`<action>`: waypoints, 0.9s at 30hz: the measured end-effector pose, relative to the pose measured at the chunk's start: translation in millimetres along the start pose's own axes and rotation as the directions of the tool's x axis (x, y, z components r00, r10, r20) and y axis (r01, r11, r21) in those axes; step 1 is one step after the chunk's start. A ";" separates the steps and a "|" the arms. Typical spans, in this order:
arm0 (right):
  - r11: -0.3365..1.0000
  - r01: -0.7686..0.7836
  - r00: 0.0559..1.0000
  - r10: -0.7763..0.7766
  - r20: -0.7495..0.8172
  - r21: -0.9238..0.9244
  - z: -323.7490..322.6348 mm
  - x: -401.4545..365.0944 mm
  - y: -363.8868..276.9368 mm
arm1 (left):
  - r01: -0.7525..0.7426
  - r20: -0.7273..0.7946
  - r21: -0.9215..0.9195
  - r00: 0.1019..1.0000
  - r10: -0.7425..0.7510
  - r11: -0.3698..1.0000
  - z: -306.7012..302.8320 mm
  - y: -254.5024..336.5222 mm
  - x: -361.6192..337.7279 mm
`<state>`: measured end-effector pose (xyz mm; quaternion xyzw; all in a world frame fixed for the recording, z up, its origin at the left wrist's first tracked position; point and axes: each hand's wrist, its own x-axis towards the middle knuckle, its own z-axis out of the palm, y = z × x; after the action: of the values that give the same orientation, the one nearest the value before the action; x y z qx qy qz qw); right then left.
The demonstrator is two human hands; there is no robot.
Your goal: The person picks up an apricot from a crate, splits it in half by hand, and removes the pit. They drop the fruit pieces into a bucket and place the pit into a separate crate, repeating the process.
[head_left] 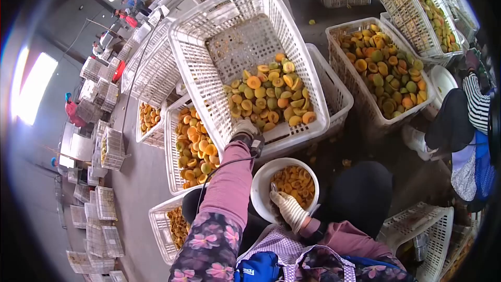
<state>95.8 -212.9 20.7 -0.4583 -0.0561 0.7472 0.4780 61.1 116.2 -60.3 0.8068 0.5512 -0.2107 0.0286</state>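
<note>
A white plastic crate [313,120] is tilted toward me, with halved apricots [271,91] gathered in its lower end. My left hand [244,128], in a pale work glove, reaches over the crate's near wall to the edge of the fruit; its fingertips are largely hidden. Below the crate stands a white bucket [259,198] with orange apricot pieces [294,181] inside. My right hand [290,210], gloved too, is over the bucket's near side, fingers closed around a small metal tool [273,186] whose shiny tip points toward the bucket's left wall.
Crates of apricots [197,143] stand at left, and another full crate [381,70] is at right. A tilted crate [417,15] rests behind it. A person in a striped sleeve [477,102] sits at far right. Stacked crates [99,224] line the left, with people farther back.
</note>
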 end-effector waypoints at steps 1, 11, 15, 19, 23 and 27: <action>1.000 -0.001 1.000 0.001 0.000 -0.004 -1.4 1.8 -1.2 | 0.035 0.070 -0.070 0.997 -0.030 0.997 -9.6 5.4 -8.6; 0.945 0.327 0.933 -0.327 -0.148 -0.030 -18.2 9.8 1.5 | -0.653 -0.655 -0.735 0.753 0.056 0.185 -47.2 52.8 -189.9; 0.743 0.583 0.755 -0.645 -0.119 -0.328 -24.8 27.2 11.2 | -0.033 -0.241 -0.817 0.926 0.290 -0.575 25.8 57.5 -232.0; 0.570 0.375 0.800 -0.597 -0.056 -0.731 -20.9 13.7 11.1 | 0.070 -0.282 -0.624 0.908 0.308 -0.778 53.3 56.3 -254.2; 0.517 0.370 0.782 -0.621 -0.041 -0.772 -14.6 0.2 8.0 | -0.277 -0.283 -0.822 0.957 -0.064 -0.498 73.1 48.8 -253.6; 0.434 0.310 0.817 -0.577 0.003 -0.846 -16.4 -2.6 6.6 | -0.392 -0.413 -0.855 0.911 -0.012 -0.341 73.7 47.5 -256.5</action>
<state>103.8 -224.2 9.5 -0.6959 -0.4437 0.4042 0.3943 3.3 -148.0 -40.8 0.5491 0.3442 0.4300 0.6286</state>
